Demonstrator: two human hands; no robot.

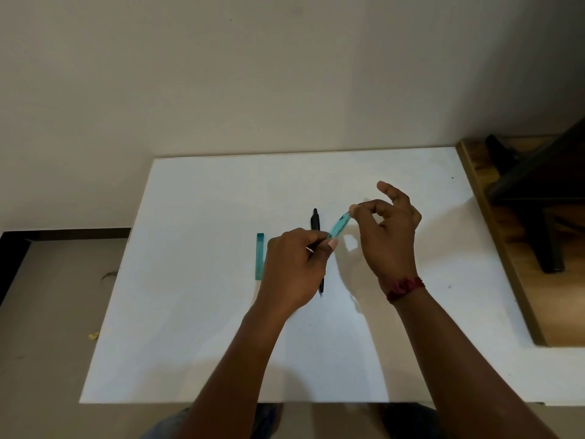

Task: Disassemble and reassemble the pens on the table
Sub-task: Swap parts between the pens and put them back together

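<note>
**Teal pen held at both ends over mid-tabletop**

Both hands are clamped on one teal pen barrel (339, 225), held tilted just above the middle of the tabletop (190, 312). The left hand (294, 267) grips its lower end, where a thin tip pokes out. The right hand (391, 229) pinches the upper end between thumb and forefinger, its other fingers spread.

The likeliest mishap, to my eye, is a small part jumping free as the ends are worked. A refill or spring could bounce and roll, and the right edge, bordered by a wooden surface (506, 280), is the nearer way off. A hard twist might also crack the clear plastic.

A black pen (315, 220) lies on the tabletop under the hands, running from far edge toward near edge and partly hidden by the left hand, so a dropped wrist could knock it. A teal cap (260, 255) lies parallel to it, just left of the left hand. Open room stretches toward the left edge, the far edge and both near corners.
</note>
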